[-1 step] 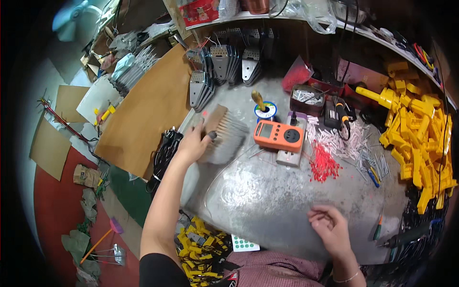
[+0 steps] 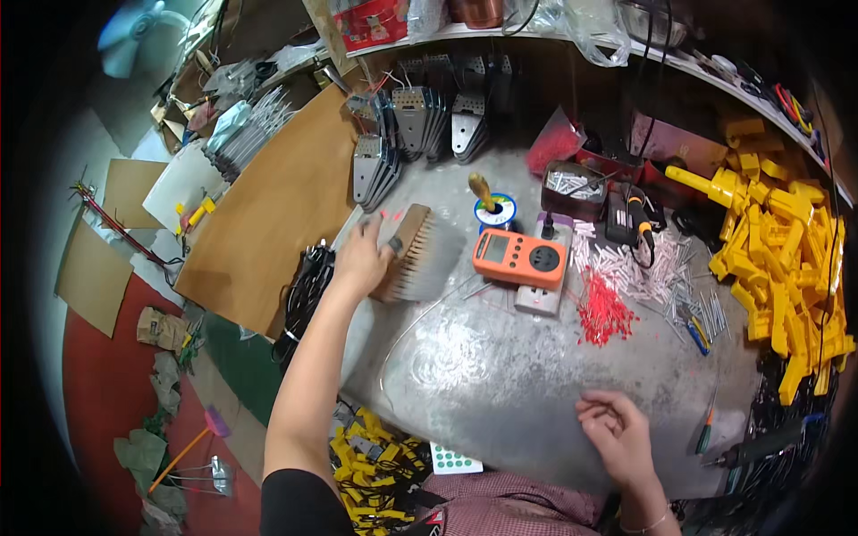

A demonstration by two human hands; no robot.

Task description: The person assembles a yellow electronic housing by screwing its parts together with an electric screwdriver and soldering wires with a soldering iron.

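Note:
My left hand (image 2: 362, 259) is closed round the wooden back of a wide brush (image 2: 411, 239). Its pale bristles point right and down over the grey metal tabletop (image 2: 483, 375), and they are blurred. To the right of the bristles lies an orange plug-in meter (image 2: 520, 258) with a small screen, resting on a grey and purple power strip (image 2: 539, 299). My right hand (image 2: 615, 431) hovers over the front of the table, its fingers loosely bent and apart, with nothing visible in them.
Behind the meter stands a solder spool (image 2: 494, 213). Pink-white tubes (image 2: 630, 259) and red small parts (image 2: 604, 308) lie right of it, near yellow housings (image 2: 786, 259). Metal plates (image 2: 420, 121) stand at the back. Black cables (image 2: 308, 295) hang at the left edge.
The brush has shifted slightly right and turned a little in my left hand. My right hand has barely moved.

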